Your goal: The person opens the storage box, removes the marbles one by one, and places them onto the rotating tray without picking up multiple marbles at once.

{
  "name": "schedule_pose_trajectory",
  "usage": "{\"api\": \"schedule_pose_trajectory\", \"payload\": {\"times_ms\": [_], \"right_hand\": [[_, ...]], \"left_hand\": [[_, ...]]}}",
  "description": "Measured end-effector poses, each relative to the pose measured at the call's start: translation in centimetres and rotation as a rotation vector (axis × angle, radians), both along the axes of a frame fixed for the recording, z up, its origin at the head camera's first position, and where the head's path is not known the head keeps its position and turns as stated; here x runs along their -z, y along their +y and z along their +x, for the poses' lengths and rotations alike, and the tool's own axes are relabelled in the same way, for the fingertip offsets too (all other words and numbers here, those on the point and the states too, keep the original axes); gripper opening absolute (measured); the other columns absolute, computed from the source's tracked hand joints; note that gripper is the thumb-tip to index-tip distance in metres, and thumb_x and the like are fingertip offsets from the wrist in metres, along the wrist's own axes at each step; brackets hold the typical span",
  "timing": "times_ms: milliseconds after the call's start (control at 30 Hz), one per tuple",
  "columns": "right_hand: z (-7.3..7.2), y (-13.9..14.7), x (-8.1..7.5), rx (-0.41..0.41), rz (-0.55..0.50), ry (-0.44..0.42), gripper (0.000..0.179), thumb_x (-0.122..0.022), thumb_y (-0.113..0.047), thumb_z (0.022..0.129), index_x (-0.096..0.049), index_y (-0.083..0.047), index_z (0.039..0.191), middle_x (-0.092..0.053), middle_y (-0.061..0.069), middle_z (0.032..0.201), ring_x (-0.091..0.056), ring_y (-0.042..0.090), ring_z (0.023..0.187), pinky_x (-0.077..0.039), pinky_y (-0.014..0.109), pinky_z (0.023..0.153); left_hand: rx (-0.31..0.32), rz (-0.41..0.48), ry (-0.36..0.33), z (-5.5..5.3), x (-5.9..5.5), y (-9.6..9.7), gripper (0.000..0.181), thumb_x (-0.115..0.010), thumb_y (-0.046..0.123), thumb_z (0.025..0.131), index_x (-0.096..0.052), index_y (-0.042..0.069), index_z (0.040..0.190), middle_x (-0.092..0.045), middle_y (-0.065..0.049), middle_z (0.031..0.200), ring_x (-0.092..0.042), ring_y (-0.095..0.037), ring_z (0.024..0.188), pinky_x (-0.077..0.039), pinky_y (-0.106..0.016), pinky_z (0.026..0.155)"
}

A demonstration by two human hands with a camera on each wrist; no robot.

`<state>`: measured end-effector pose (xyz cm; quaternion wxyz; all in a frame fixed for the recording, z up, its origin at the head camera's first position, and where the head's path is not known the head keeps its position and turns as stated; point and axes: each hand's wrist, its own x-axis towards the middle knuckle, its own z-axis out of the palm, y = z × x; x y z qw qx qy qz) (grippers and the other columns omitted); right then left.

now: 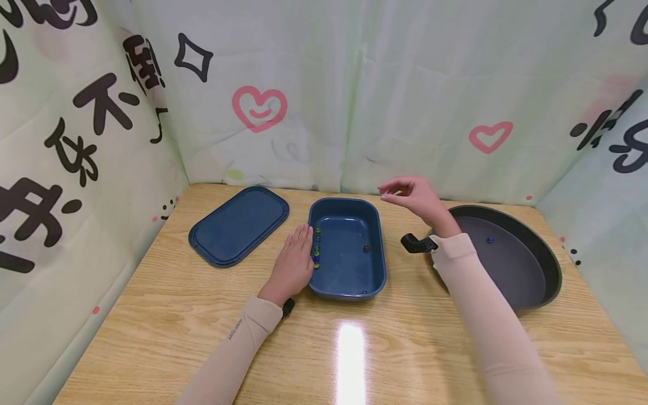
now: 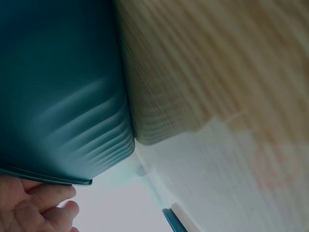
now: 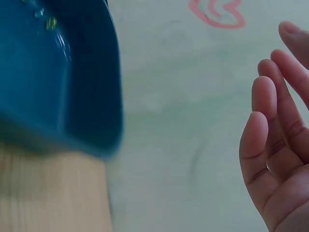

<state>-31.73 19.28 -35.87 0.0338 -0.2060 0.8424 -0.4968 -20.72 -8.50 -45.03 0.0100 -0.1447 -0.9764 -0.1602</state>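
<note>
Marbles (image 1: 316, 248) mid-picture could spill if the left hand (image 1: 293, 260), fingers straight, tips the tub (image 1: 344, 270); the right hand (image 1: 416, 198), fingers loose, holds nothing.

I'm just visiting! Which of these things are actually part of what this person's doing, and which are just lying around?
Seemingly part of the job:
Blue tub, touched by the left hand
Marbles inside it
Dark round pan, holding one blue marble
Right hand, raised

Apparently just there:
Blue lid, untouched, left of the tub
Printed curtain behind
</note>
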Motion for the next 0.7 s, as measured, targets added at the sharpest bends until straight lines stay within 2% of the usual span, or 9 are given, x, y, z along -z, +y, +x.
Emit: {"api": "schedule_pose_trajectory", "payload": {"times_ms": [67, 200, 433, 700], "right_hand": [[-0.2, -1.1, 0.5, -0.014, -0.009, -0.022, 0.029, -0.067, -0.018, 0.087, -0.067, 0.000, 0.110, -0.068, 0.011, 0.105, -0.062, 0.008, 0.084, -0.052, 0.020, 0.078], [-0.5, -3.2, 1.4, -0.056, -0.008, -0.058, 0.031, -0.067, -0.019, 0.087, -0.066, 0.001, 0.111, -0.067, 0.009, 0.105, -0.061, 0.007, 0.085, -0.052, 0.021, 0.078], [-0.9, -6.1, 2.9, -0.083, -0.027, -0.111, 0.034, -0.066, -0.015, 0.087, -0.064, 0.006, 0.114, -0.066, 0.021, 0.110, -0.061, 0.008, 0.085, -0.052, 0.021, 0.077], [-1.4, -8.5, 4.4, -0.107, -0.005, -0.103, 0.031, -0.067, -0.015, 0.087, -0.066, 0.002, 0.112, -0.066, 0.019, 0.108, -0.059, 0.013, 0.085, -0.051, 0.017, 0.076]], "left_hand": [[-0.001, -0.001, -0.002, 0.0, 0.0, 0.0, 0.059, -0.039, 0.017, 0.098, -0.017, 0.000, 0.149, -0.016, -0.014, 0.158, -0.010, -0.025, 0.148, -0.011, -0.041, 0.121], [-0.001, -0.003, -0.006, 0.0, 0.1, 0.0, 0.059, -0.039, 0.016, 0.098, -0.017, 0.000, 0.149, -0.015, -0.013, 0.158, -0.010, -0.025, 0.148, -0.011, -0.042, 0.121], [0.000, -0.007, -0.001, -0.1, 0.1, 0.0, 0.059, -0.039, 0.016, 0.098, -0.016, 0.000, 0.149, -0.016, -0.013, 0.158, -0.010, -0.025, 0.148, -0.011, -0.042, 0.121], [-0.004, 0.004, -0.005, -0.1, 0.1, 0.1, 0.060, -0.042, 0.017, 0.097, -0.017, 0.000, 0.149, -0.016, -0.013, 0.158, -0.011, -0.025, 0.147, -0.011, -0.041, 0.121]]}}
